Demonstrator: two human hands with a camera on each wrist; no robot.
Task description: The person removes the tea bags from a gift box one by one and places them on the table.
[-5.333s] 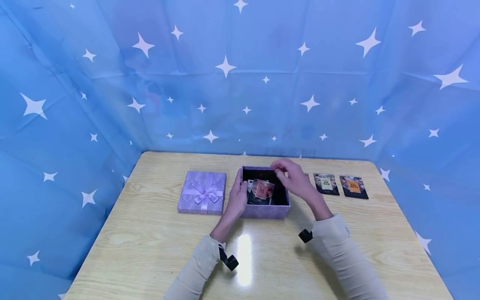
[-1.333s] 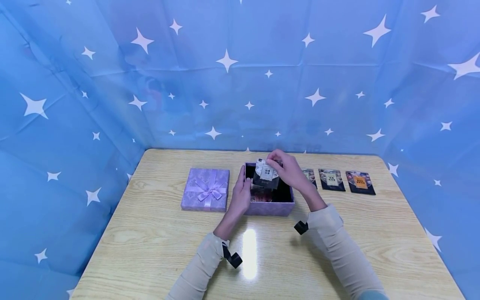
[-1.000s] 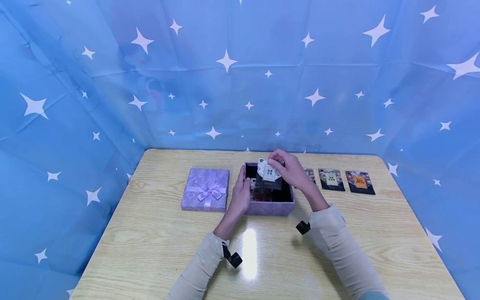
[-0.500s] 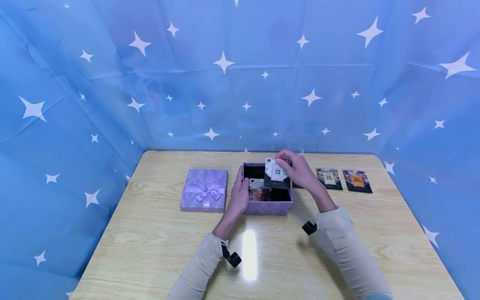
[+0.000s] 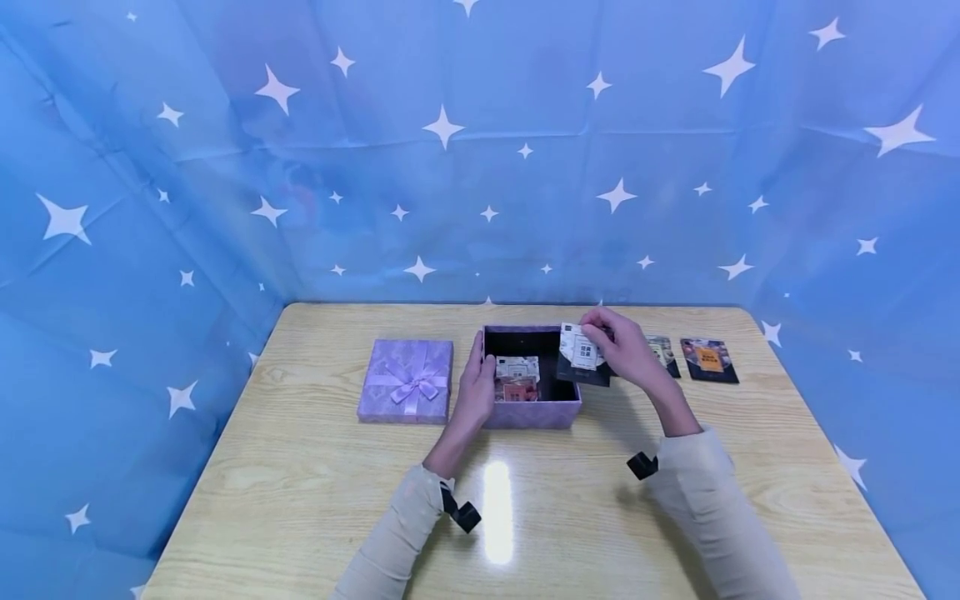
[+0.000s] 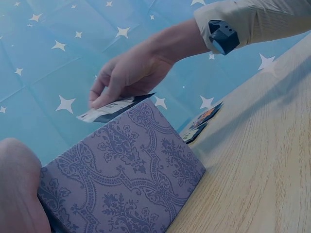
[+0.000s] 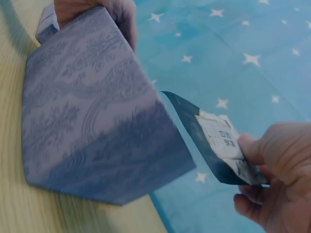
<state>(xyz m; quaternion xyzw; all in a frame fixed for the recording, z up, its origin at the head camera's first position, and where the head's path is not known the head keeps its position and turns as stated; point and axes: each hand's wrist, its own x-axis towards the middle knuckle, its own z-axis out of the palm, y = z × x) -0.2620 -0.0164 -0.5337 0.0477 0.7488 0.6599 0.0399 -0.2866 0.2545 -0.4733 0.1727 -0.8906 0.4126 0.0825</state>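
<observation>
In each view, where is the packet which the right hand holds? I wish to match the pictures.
Head: packet right of centre, below mid-height, pinched by the right hand.
Left wrist: packet left of centre, at the upper edge of the purple box.
Right wrist: packet right of centre, slightly below mid-height.
Shared landmark: the purple box.
</observation>
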